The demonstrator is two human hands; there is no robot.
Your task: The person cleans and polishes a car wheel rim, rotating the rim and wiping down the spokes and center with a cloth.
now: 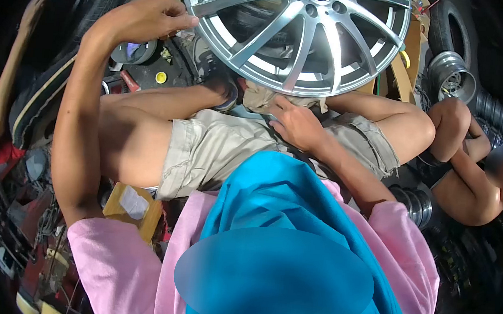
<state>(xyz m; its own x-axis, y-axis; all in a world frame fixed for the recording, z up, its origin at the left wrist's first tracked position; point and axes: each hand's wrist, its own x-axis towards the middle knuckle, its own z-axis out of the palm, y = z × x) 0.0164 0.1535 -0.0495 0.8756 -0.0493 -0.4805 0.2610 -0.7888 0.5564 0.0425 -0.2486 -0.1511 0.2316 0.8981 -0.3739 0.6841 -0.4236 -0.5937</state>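
A silver multi-spoke alloy wheel (307,43) stands upright in front of my lap, its top cut off by the frame. My left hand (156,16) is at the wheel's left edge, fingers curled and a fingertip against the outer lip. Low by the bottom of the rim, my right hand (298,124) is closed on a crumpled beige rag (259,98). The rag lies just beneath the wheel's lower edge, between my bent legs. Part of my right fingers is hidden in the cloth.
On the floor at left are a round container (134,52) and a small yellow cap (161,77). Tyres (450,31) and a steel wheel (452,78) stand at right, near a crouching person (469,174). Another person's arm (10,73) shows at far left. Cardboard (409,63) is behind the wheel.
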